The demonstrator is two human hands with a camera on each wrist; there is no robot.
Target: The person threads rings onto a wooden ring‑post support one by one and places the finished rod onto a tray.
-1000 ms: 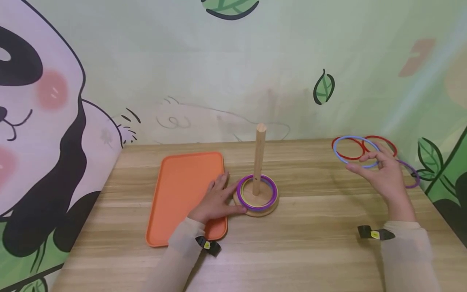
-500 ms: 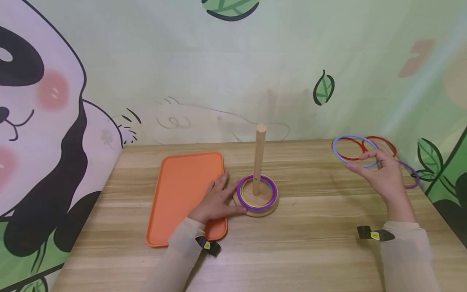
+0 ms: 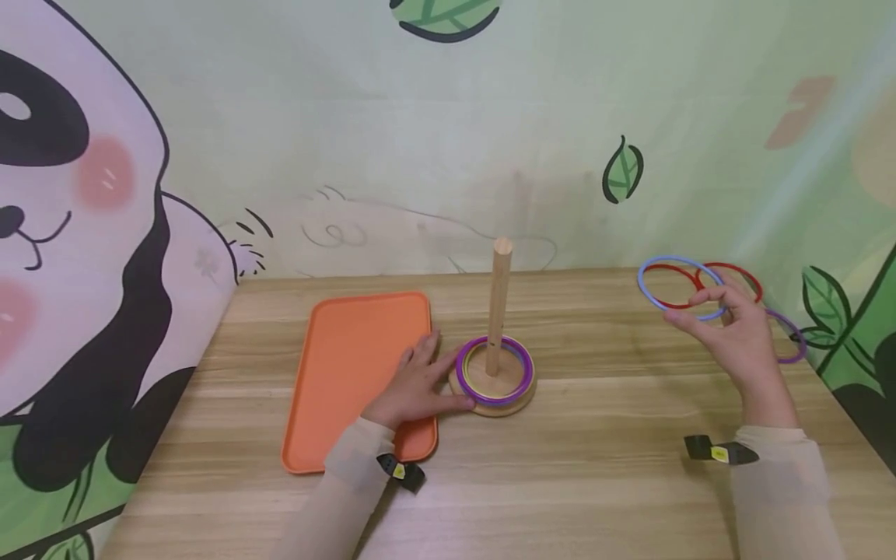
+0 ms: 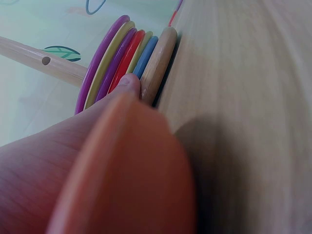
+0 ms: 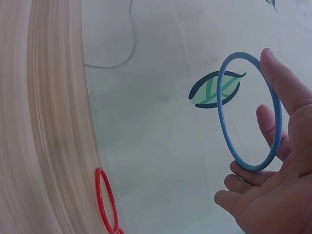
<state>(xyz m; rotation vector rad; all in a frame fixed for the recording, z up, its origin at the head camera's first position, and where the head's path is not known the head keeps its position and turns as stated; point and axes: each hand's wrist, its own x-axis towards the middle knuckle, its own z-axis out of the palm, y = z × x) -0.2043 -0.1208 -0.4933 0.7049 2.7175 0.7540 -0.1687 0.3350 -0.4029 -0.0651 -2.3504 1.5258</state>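
In the head view my right hand [image 3: 735,330] pinches a light blue ring [image 3: 672,257] between thumb and fingers, tilted above the table at the right. The right wrist view shows the thumb on the ring's upper edge. My left hand [image 3: 413,386] lies over the orange tray's right side, its thumb and index finger spread to touch a round wooden base [image 3: 518,404]. An upright wooden peg [image 3: 498,311] rises from that base. Around the peg lies a stack of rings, purple [image 4: 91,68] on top, with yellow, purple, red, yellow-green and blue ones below.
The orange tray [image 3: 357,358] lies left of the peg stand. Two red rings [image 3: 758,285] rest at the back right of the table, and a purple ring [image 3: 800,342] lies near its right edge, partly behind my right hand. A printed wall cloth stands behind the table.
The blue ring has tipped up slightly in my right hand, its far side a little higher. My left hand and the peg stand stay in place.
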